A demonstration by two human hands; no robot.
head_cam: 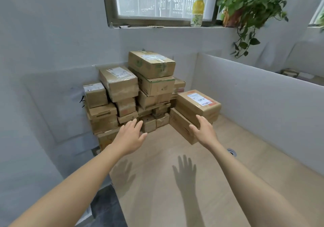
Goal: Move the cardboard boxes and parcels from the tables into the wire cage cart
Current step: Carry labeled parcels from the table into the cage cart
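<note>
A pile of cardboard boxes (150, 88) is stacked in the far left corner of a light wooden table (175, 174). At the pile's right, a box with a white and orange label (199, 105) lies on a flat box (180, 125). My right hand (203, 128) hovers in front of these two boxes, fingers straight, holding nothing. My left hand (130, 135) reaches out with spread fingers just before the low boxes at the pile's left front. No wire cage cart is in view.
White partition panels (254, 93) wall the table on the right and the left. A window sill above carries a yellow-capped jar (197, 13) and a trailing potted plant (245, 7). A round cable hole (231, 151) sits in the tabletop near the right panel.
</note>
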